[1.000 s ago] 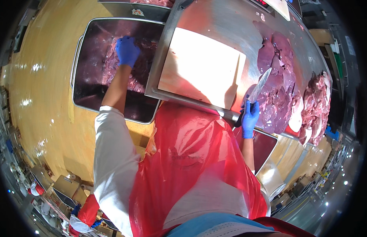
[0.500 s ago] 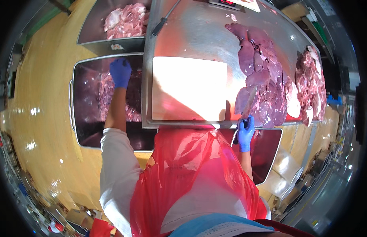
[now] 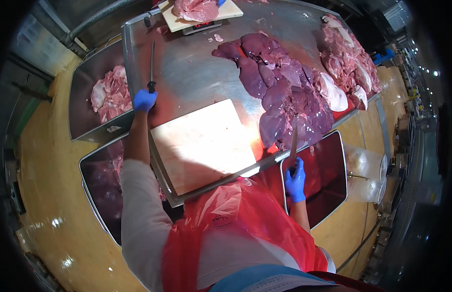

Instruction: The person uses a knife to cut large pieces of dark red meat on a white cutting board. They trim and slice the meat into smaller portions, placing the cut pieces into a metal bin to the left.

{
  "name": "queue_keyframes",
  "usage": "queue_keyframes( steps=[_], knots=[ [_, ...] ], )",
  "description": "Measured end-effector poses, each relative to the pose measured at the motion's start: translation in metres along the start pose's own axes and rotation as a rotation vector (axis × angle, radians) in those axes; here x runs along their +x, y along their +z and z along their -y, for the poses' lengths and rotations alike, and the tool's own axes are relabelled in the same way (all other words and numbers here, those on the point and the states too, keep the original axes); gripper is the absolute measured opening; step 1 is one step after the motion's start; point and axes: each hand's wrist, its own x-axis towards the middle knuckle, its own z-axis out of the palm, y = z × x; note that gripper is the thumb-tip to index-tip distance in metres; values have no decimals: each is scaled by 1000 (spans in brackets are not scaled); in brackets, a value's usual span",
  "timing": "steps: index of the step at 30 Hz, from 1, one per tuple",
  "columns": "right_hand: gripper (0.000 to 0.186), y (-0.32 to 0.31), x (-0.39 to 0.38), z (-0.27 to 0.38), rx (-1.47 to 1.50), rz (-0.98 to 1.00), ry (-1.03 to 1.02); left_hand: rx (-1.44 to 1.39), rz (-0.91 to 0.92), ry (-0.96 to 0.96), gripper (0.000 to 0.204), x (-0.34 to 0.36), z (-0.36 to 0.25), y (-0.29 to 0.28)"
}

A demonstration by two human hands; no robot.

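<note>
While the left hand closes on the sharpening steel upper left, the right hand clamps the knife, blade angled away from the body, beside the liver on the bench.

Left hand outstretched, right hand clenched

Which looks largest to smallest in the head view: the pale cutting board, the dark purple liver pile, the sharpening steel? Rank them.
1. Pale rectangular cutting board and dark purple liver pile: alike in spread, unranked.
2. Thin dark sharpening steel, gripped by the left hand: smallest.
</note>
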Motion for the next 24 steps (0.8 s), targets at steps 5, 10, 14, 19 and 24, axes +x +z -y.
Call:
queue_keyframes(
  steps=[5, 10, 14, 19, 24],
  knots=[
    [69, 47, 31, -15, 65, 123, -321, -1022, 499, -80, 24, -140, -29, -10],
    [79, 79, 92, 65, 319, 446, -516, -1729, 653, -396, 21, -283, -21, 36],
    [69, 91, 133, 143, 447, 484, -662, -1622, 457, -452, 21, -342, -14, 86],
    [68, 67, 151, 238, 748, 578, -435, -1558, 435, -474, 21, -367, -13, 91],
    [69, 110, 136, 233, 769, 677, -429, -1632, 505, -529, 34, -373, -15, 79]
  ],
)
